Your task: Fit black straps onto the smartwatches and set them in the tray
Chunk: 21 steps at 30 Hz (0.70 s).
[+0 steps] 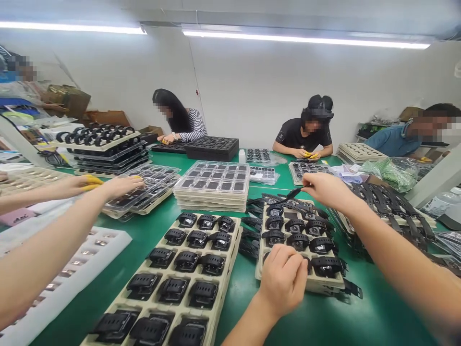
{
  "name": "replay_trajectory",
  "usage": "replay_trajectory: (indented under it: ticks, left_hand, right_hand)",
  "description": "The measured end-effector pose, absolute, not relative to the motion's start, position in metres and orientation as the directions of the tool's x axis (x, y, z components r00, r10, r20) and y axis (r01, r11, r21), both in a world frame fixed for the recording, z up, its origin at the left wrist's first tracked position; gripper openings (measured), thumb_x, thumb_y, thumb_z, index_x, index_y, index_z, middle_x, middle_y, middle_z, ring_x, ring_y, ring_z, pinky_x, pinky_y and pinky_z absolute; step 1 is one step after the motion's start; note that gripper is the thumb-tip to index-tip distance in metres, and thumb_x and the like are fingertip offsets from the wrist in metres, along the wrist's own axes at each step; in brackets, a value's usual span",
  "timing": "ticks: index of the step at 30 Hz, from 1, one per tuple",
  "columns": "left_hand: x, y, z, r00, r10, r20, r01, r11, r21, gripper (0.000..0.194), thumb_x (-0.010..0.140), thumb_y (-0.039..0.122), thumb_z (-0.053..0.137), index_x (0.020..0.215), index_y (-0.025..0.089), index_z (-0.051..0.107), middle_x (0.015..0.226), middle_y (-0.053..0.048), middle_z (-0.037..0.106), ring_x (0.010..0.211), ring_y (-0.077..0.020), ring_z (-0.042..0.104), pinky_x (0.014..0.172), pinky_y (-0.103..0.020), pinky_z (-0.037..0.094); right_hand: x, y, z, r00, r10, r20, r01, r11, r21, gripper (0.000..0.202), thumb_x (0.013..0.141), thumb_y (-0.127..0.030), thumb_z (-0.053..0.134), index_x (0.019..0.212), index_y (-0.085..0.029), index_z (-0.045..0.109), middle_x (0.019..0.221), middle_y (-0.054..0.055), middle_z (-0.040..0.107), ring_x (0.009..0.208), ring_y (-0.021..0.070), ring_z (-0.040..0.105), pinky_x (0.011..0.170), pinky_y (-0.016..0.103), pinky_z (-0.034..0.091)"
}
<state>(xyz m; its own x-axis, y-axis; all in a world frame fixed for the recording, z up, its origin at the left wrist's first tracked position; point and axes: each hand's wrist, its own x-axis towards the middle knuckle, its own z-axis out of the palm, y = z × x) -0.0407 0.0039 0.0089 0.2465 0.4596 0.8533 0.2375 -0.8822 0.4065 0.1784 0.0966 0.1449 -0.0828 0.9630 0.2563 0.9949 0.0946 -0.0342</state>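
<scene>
My right hand point(326, 190) pinches the end of a black watch strap point(292, 193) above the far side of a beige tray point(260, 269). The strap slants down left toward the tray's back row. My left hand point(283, 278) is closed over the tray's front left cell, with its fingers curled round a black smartwatch point(306, 263) that is mostly hidden. Several black smartwatches point(297, 241) with looped straps sit in the other cells. One cell in the second row, near the middle, shows no watch. More black straps point(251, 234) stick out along the tray's left side.
To the left stands a stack of beige trays point(226, 278) full of black watches. Behind it are stacked clear-lidded trays point(212, 192). A co-worker's arms point(65, 230), with yellow finger covers, reach in from the left. Strap-laden trays point(385, 206) lie right. Other people work across the green table point(118, 269).
</scene>
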Motion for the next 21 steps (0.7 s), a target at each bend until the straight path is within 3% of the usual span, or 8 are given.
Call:
replay_trajectory:
  ticks: [5,7,10,13,15,17,18,21]
  left_hand:
    - [-0.053,0.01,0.012,0.005,0.607,0.795,0.186,-0.782,0.595,0.017,0.098,0.018,0.051,0.111,0.019,0.063,0.104,-0.01,0.065,0.097,-0.0214,0.062,0.083,-0.035,0.054]
    - [-0.053,0.013,0.015,-0.044,0.732,0.68,0.064,-0.677,0.733,0.024,0.103,0.028,0.047,0.12,0.02,0.062,0.116,-0.012,0.065,0.106,-0.0223,0.063,0.087,-0.036,0.054]
    - [-0.045,0.012,0.022,0.279,0.836,0.472,-0.305,-0.389,0.869,0.045,0.106,0.05,0.037,0.119,0.017,0.066,0.11,-0.014,0.071,0.103,-0.0247,0.068,0.086,-0.038,0.057]
    - [-0.034,0.004,0.029,0.659,0.696,0.284,-0.472,0.09,0.877,0.053,0.097,0.064,0.05,0.101,0.014,0.068,0.078,-0.01,0.073,0.071,-0.0204,0.07,0.065,-0.032,0.056]
    - [-0.03,0.0,0.034,0.698,0.699,0.154,-0.454,0.266,0.85,0.045,0.088,0.06,0.068,0.087,0.014,0.065,0.064,-0.004,0.068,0.058,-0.0142,0.063,0.057,-0.024,0.05]
    - [-0.03,-0.001,0.038,0.606,0.793,0.059,-0.476,0.302,0.826,0.042,0.083,0.054,0.077,0.078,0.015,0.062,0.062,-0.002,0.067,0.057,-0.0115,0.061,0.057,-0.021,0.047]
    - [-0.03,-0.001,0.041,0.534,0.845,0.035,-0.51,0.288,0.811,0.041,0.082,0.052,0.079,0.076,0.015,0.061,0.065,-0.002,0.068,0.061,-0.0116,0.062,0.059,-0.02,0.049]
    - [-0.03,0.0,0.048,0.386,0.922,-0.014,-0.6,0.263,0.755,0.038,0.082,0.048,0.081,0.08,0.017,0.059,0.074,-0.001,0.071,0.072,-0.0144,0.068,0.069,-0.024,0.053]
  right_hand:
    - [0.193,0.038,0.163,-0.262,0.744,0.615,0.862,0.467,-0.198,0.011,0.094,-0.033,0.063,0.088,-0.026,0.07,0.094,0.006,0.074,0.093,0.0257,0.068,0.086,0.037,0.051]
    - [0.193,0.013,0.165,-0.271,0.713,0.647,0.75,0.578,-0.323,0.012,0.092,-0.035,0.069,0.084,-0.027,0.072,0.09,0.004,0.075,0.088,0.0246,0.069,0.084,0.037,0.054]
    - [0.177,-0.012,0.161,-0.389,0.762,0.517,0.583,0.638,-0.502,0.018,0.093,-0.036,0.07,0.078,-0.028,0.073,0.083,0.004,0.075,0.086,0.0231,0.07,0.081,0.035,0.056]
    - [0.156,-0.025,0.137,-0.49,0.773,0.403,0.502,0.628,-0.595,0.021,0.097,-0.037,0.067,0.081,-0.026,0.074,0.082,0.005,0.073,0.087,0.0215,0.069,0.078,0.033,0.057]
    - [0.156,-0.036,0.11,-0.403,0.79,0.462,0.518,0.613,-0.596,0.012,0.093,-0.038,0.072,0.09,-0.026,0.075,0.088,0.006,0.073,0.091,0.0237,0.069,0.085,0.037,0.057]
    - [0.175,-0.053,0.082,-0.138,0.819,0.557,0.583,0.522,-0.623,0.016,0.088,-0.037,0.078,0.102,-0.029,0.074,0.092,0.006,0.072,0.091,0.0267,0.069,0.087,0.042,0.058]
    - [0.192,-0.063,0.07,0.031,0.787,0.616,0.543,0.504,-0.672,0.015,0.087,-0.038,0.078,0.1,-0.031,0.074,0.088,0.006,0.071,0.087,0.0278,0.069,0.078,0.041,0.06]
    - [0.243,-0.091,0.053,0.136,0.794,0.593,0.405,0.502,-0.764,0.02,0.09,-0.047,0.071,0.075,-0.034,0.069,0.067,0.002,0.06,0.064,0.0258,0.064,0.047,0.036,0.053]
